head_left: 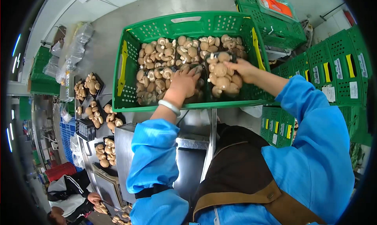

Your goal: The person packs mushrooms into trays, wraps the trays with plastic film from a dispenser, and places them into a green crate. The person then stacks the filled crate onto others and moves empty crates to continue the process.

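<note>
A green plastic crate (182, 106) with yellow handles holds several wrapped packs of brown mushrooms in two rows. My right hand (244, 70) grips the right side of one mushroom pack (222, 78) at the front right of the crate. This pack is tilted, and its wrap shines. To its left, my left hand (183, 83) lies with fingers spread on another mushroom pack (192, 95), partly covering it. Other mushroom packs (157, 52) fill the back row and the front left of the crate.
Trays of mushrooms (92, 83) and a stack of black trays (85, 129) sit on the left bench. Green crates (341, 67) are stacked on the right. A co-worker's hand (94, 197) is at lower left. A metal scale-like device (192, 142) stands below the crate.
</note>
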Available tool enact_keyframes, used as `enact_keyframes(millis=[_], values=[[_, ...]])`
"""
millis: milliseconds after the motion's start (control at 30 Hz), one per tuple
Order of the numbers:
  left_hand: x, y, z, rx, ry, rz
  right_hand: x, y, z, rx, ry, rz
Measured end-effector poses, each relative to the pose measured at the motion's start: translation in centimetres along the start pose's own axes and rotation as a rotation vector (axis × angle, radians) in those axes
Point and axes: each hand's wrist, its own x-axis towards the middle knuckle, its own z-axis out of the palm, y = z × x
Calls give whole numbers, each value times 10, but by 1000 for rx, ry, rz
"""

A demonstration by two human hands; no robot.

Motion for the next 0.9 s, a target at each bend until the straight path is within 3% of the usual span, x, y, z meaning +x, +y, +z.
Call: enact_keyframes(millis=[67, 200, 267, 300, 333, 367, 400, 433, 500, 533, 600, 633, 700, 733, 800, 867, 900], values=[[12, 0, 4, 44, -242, -78, 5, 20, 4, 81, -5, 136], [13, -2, 14, -21, -211, -121, 17, 37, 17, -214, 107, 261], [9, -7, 16, -83, -85, -84, 37, 45, -8, -548, 168, 348], [-1, -6, 12, -215, 132, -66, 31, 37, -10, -609, 120, 290], [-13, -4, 7, -339, 358, -59, 26, 36, -7, -729, 280, 233], [-29, 3, -10, -440, 486, -85, 17, 25, 3, -994, 341, -185], [-49, 10, -30, -528, 621, -130, 10, 12, 15, -1308, 419, -273], [-72, 17, -42, -576, 722, -152, 2, 4, 23, -1207, 179, -497], [-123, 31, -46, -684, 846, -210, 5, 8, 49, -1307, -326, -180], [-152, 39, -41, -757, 876, -229, 18, 39, 40, -1308, -503, -578], [-220, 54, -34, -923, 871, -247, 20, 32, 54, -1110, -516, -242], [-262, 65, -33, -934, 874, -314, 22, 27, 62, -1013, -491, -87], [-343, 85, -17, -1054, 918, -566, 9, 0, 66, -1292, -711, -268], [-390, 90, 1, -1245, 972, -686, 18, -12, 72, -1442, -670, -253], [-491, 107, 39, -1236, 1377, -962, 20, -47, 98, -1872, -490, -269], [-583, 125, 79, -1066, 1616, -1508, -1, -55, 165, -1418, -357, -450], [-631, 135, 105, -961, 1536, -1690, -17, -50, 207, -1179, -290, -524]])
